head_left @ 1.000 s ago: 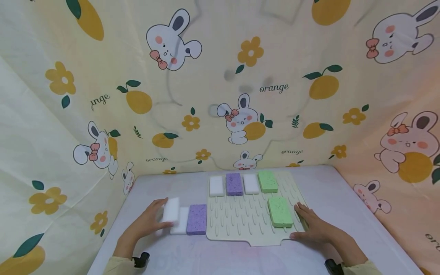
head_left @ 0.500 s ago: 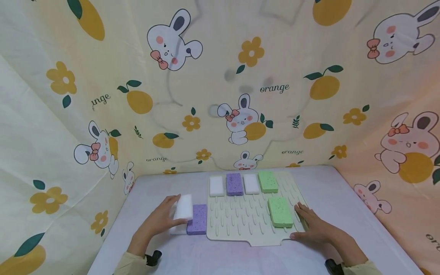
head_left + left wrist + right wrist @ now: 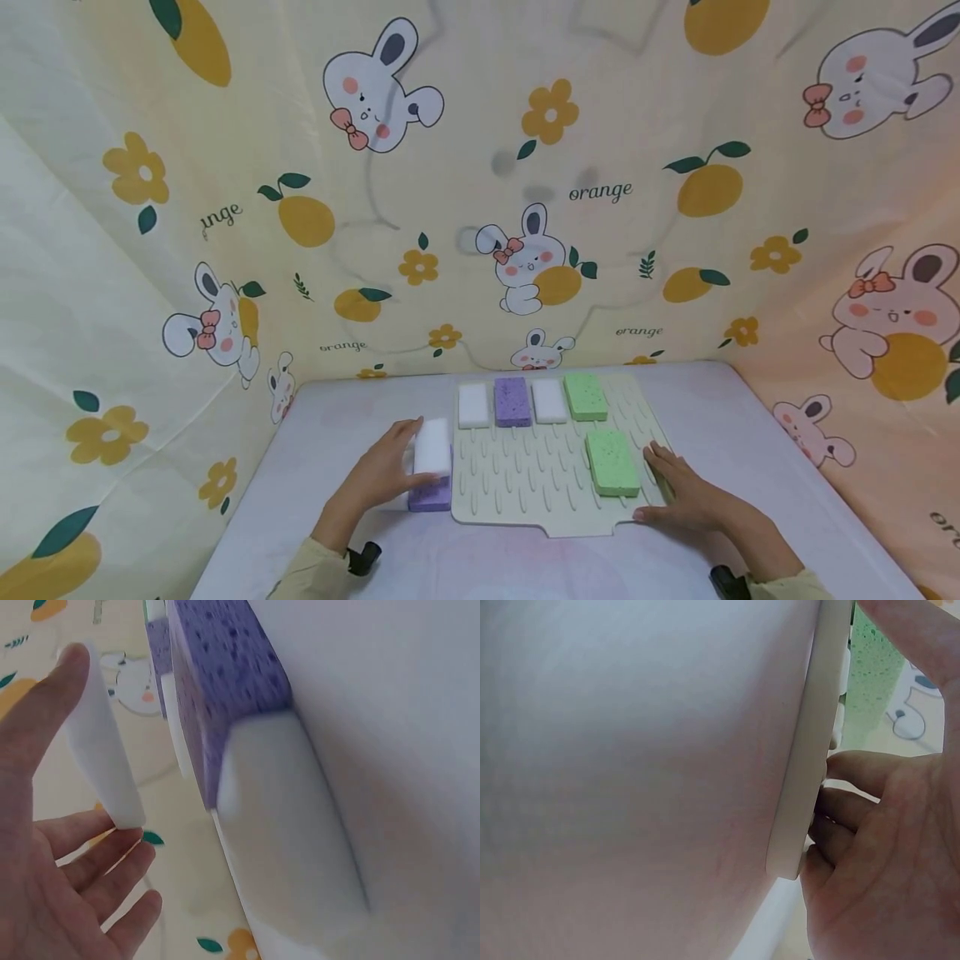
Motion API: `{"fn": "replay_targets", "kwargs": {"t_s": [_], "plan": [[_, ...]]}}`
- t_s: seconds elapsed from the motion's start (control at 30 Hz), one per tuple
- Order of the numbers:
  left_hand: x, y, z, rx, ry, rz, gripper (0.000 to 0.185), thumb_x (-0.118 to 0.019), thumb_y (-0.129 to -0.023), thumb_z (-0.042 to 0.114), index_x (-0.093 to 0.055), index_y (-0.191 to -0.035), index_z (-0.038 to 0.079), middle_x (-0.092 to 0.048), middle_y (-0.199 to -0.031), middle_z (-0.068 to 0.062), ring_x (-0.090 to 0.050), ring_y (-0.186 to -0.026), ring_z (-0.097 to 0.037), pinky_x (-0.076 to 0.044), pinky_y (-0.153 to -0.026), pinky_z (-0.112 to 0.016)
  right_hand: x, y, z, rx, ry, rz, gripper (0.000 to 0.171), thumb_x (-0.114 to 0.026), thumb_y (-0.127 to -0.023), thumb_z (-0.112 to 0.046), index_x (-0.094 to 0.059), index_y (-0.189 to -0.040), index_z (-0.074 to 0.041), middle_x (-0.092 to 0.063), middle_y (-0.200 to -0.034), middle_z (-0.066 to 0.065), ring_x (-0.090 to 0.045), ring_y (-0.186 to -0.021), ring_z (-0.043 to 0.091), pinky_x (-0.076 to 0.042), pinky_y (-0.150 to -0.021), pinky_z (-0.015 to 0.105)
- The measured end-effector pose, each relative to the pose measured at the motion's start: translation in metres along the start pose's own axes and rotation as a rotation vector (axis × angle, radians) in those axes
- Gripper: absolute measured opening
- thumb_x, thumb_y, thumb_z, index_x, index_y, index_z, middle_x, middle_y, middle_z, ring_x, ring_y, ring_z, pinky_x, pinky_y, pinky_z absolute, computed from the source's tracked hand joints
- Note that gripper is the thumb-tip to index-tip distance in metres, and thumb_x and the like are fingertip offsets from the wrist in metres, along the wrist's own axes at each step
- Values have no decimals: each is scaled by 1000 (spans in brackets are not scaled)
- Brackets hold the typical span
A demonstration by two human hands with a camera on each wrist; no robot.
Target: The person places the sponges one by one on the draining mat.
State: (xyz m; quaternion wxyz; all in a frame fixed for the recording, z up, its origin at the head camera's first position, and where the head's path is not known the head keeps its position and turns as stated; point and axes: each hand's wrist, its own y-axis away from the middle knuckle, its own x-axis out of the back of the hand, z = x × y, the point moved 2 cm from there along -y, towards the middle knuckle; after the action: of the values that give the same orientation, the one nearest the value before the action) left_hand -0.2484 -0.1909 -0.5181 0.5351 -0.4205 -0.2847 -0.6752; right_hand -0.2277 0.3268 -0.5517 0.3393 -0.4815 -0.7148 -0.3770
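Observation:
My left hand pinches a white sponge by its two ends, thumb at the near end and fingertips at the far one. In the head view this sponge overlaps a purple sponge lying just left of the cream ridged mat. A second white sponge lies against the purple one on the table, mostly hidden by my hand in the head view. My right hand rests on the mat's right edge, fingers stretched along it and thumb at the front corner. Nearest to it on the mat is a green sponge.
Along the mat's back edge stand a white sponge, a purple sponge, another white sponge and a green sponge in a row. A patterned cloth hangs behind and beside the white table.
My left hand has carried the white sponge to the right, from over the other white sponge to over the purple one beside the mat. My right hand has stayed on the mat's edge.

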Motion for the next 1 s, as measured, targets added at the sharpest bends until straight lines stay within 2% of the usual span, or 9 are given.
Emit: {"fn": "replay_targets", "kwargs": {"t_s": [0.23,0.67,1.0], "plan": [[-10,-9,20,-57,-3,3,114,-94,-80,53,-38,-166,4,-48,-162,-19,-51,-146,-41,-46,-120,-57,-1,0,2,6,-1,-3,127,-88,-80,-63,-24,-169,1,-13,-173,33,-8,-152,68,-20,-117,85],[-30,-28,53,-174,-71,-53,114,-87,-83,62,-38,-165,1,-48,-161,-20,-52,-145,-40,-48,-119,-54,3,2,-3,24,2,0,125,-88,-81,-61,-25,-167,4,-13,-172,35,-8,-151,69,-20,-118,85],[-49,-39,76,-231,-121,-72,113,-85,-83,65,-40,-164,0,-49,-161,-20,-52,-146,-36,-48,-119,-50,3,2,-2,40,-6,0,123,-88,-82,-59,-26,-167,4,-14,-172,35,-8,-151,70,-22,-116,86]]}}
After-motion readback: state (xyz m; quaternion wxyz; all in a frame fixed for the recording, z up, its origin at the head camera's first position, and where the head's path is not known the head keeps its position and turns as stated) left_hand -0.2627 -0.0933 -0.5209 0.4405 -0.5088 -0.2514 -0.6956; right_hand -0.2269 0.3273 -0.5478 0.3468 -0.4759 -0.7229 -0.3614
